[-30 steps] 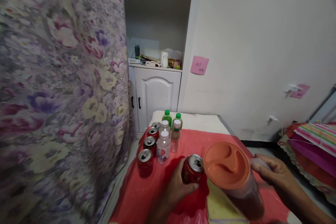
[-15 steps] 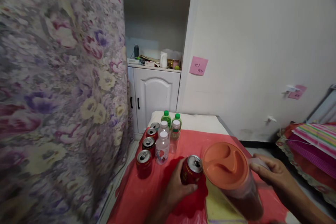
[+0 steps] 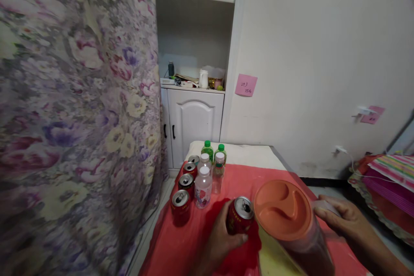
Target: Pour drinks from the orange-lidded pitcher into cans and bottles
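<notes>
Lower centre: my left hand (image 3: 220,235) grasps red can (image 3: 239,217); lower right: my right (image 3: 346,220) grips orange-lidded pitcher (image 3: 284,211).

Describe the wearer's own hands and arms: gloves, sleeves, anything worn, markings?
Left hand: bare, no glove; no ring, watch or sleeve in view. Right hand: same, bare up to the frame edge. No cables or markings visible on either. The left wrist area is dim and blurred, so fine detail there can't be told.

Got dk-red can (image 3: 238,221) w/ silver top, approx. upright. Got see-through jug (image 3: 312,248) beside it, tilted, w/ orange lid (image 3: 282,210) on.
</notes>
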A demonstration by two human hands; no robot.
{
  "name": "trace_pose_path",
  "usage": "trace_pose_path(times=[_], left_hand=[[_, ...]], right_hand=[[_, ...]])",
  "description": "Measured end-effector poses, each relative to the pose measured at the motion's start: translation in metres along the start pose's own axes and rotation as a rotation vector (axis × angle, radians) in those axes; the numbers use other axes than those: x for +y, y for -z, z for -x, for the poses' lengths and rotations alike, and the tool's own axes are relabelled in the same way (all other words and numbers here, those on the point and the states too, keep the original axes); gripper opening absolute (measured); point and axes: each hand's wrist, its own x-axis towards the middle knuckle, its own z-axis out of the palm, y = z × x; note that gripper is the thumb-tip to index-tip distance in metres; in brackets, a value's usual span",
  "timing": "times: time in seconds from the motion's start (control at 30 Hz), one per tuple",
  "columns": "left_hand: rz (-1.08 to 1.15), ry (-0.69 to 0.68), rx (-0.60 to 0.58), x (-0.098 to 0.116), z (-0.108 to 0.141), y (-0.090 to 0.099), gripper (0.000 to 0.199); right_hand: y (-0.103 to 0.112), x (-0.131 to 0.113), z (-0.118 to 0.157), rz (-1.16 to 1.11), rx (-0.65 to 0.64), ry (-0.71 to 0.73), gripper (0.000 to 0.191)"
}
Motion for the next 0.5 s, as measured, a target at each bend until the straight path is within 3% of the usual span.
trace_pose_path(times=[0.3, 0.5], left_hand=[[0.024, 0.017, -0.009, 0.008, 0.002, -0.004, 0.076], [0.022, -0.001, -0.022, 0.001, 0.001, 0.000, 0.081]], right_hand=[[0.001, 0.010, -0.001, -0.022, -0.041, 0.010, 0.053], [0.000, 0.013, -0.002, -0.025, -0.045, 0.021, 0.051]])
